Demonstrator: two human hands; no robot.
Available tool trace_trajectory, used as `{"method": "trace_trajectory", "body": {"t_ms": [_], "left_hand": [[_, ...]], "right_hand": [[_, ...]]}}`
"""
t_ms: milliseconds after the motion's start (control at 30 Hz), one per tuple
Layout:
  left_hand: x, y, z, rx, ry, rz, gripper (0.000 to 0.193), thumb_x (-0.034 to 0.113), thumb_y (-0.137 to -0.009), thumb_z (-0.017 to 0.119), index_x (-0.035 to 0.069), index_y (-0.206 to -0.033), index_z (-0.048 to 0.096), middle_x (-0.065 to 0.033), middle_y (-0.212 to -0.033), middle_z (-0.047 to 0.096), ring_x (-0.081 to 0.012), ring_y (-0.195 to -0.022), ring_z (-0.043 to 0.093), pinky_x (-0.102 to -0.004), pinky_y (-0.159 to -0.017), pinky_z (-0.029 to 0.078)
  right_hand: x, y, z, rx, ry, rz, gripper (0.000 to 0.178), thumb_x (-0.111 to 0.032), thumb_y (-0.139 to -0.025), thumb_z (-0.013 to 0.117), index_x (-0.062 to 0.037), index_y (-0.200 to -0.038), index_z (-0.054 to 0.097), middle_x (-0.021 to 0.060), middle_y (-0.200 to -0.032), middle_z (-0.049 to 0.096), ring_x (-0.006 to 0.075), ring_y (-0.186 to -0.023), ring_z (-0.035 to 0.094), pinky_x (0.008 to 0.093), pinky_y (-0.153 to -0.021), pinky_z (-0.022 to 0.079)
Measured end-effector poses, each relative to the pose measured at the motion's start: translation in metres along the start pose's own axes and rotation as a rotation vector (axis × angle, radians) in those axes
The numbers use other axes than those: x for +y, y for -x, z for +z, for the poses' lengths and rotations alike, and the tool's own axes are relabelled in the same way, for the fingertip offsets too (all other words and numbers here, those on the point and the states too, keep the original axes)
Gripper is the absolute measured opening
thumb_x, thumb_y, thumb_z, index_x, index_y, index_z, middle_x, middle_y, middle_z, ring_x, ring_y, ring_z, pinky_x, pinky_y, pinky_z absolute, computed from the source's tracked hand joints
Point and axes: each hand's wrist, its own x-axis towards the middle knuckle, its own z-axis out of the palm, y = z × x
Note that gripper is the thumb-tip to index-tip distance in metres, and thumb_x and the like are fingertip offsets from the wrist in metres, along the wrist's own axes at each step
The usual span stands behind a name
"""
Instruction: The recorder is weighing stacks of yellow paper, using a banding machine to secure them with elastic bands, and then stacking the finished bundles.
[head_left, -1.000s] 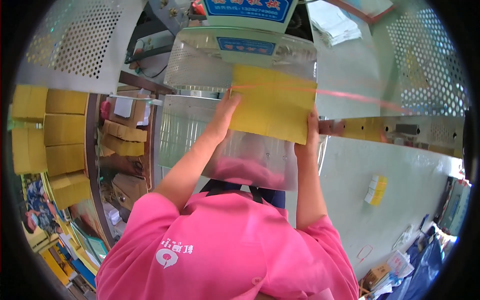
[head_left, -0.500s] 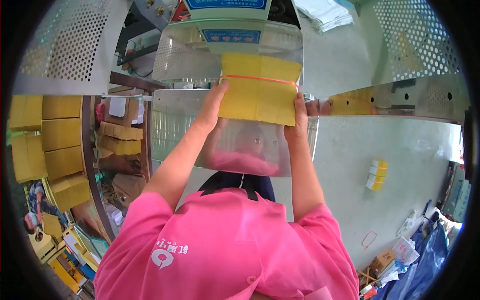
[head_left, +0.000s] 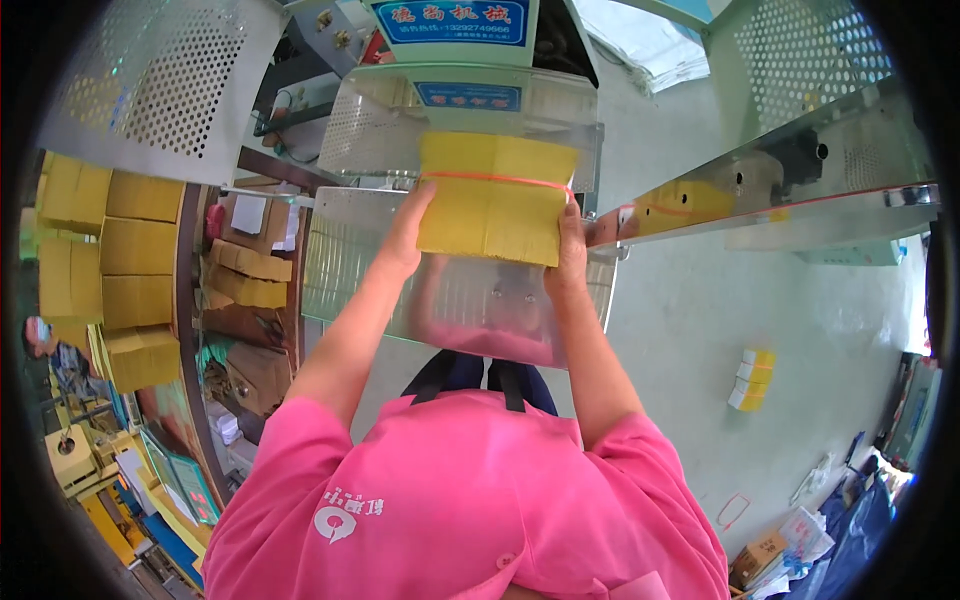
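A bundle of yellow paper (head_left: 490, 222) with a red band (head_left: 490, 180) across it is held in front of me, over a shiny metal plate (head_left: 345, 255). My left hand (head_left: 408, 228) grips its left edge, thumb on the near side of the band. On the opposite edge my right hand (head_left: 567, 250) is closed, its thumb along the side near the band's end. The fingers under the bundle are hidden. Whether the bundle rests on the metal cannot be made out.
Behind the plate stands a machine with a blue sign (head_left: 455, 22). A perforated panel (head_left: 170, 85) is at the far left, and a metal bar (head_left: 740, 190) juts out at right. Yellow stacks (head_left: 138, 245) line the left. Another banded bundle (head_left: 752, 380) lies on the floor at right.
My view has turned slightly. Against the machine, the bundle and both hands have shifted a little to the left. Both hands keep their hold.
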Motion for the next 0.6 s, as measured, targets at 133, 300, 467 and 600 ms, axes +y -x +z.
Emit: {"method": "trace_trajectory", "body": {"t_ms": [133,300,467,600], "left_hand": [[-0.010,0.039,-0.024,0.183,0.180,-0.024,0.046,0.042,-0.098,0.049,0.006,-0.126,0.056,-0.0048,-0.119,0.061,-0.0150,-0.110,0.057,-0.0313,-0.095,0.043],[-0.018,0.081,-0.069,0.313,0.170,-0.076,0.041,0.040,-0.099,0.049,0.005,-0.115,0.062,-0.0047,-0.106,0.066,-0.0138,-0.098,0.062,-0.0288,-0.086,0.048],[-0.004,0.086,-0.070,0.295,-0.086,0.040,0.021,0.014,-0.098,0.052,0.003,-0.114,0.061,-0.0037,-0.111,0.064,-0.0117,-0.102,0.058,-0.0274,-0.091,0.044],[0.010,0.085,-0.070,0.120,-0.108,0.158,0.020,0.007,-0.096,0.054,0.003,-0.115,0.060,-0.0036,-0.112,0.063,-0.0120,-0.103,0.057,-0.0275,-0.092,0.044]], "right_hand": [[0.007,0.034,0.010,-0.077,0.141,-0.057,0.055,-0.044,-0.102,0.039,-0.0017,-0.138,0.045,0.0081,-0.131,0.052,0.0175,-0.119,0.048,0.0314,-0.101,0.038],[0.025,0.077,0.023,0.140,0.180,0.001,0.044,-0.033,-0.103,0.042,-0.0004,-0.132,0.051,0.0066,-0.119,0.059,0.0129,-0.106,0.054,0.0274,-0.092,0.043],[0.008,0.079,0.015,0.252,0.627,-0.220,0.020,-0.007,-0.095,0.056,0.0001,-0.111,0.064,0.0003,-0.090,0.063,0.0087,-0.079,0.056,0.0229,-0.075,0.047],[-0.011,0.076,0.022,0.187,0.819,-0.364,0.018,0.002,-0.088,0.059,-0.0003,-0.105,0.065,0.0087,-0.096,0.067,0.0152,-0.082,0.064,0.0282,-0.073,0.052]]}}
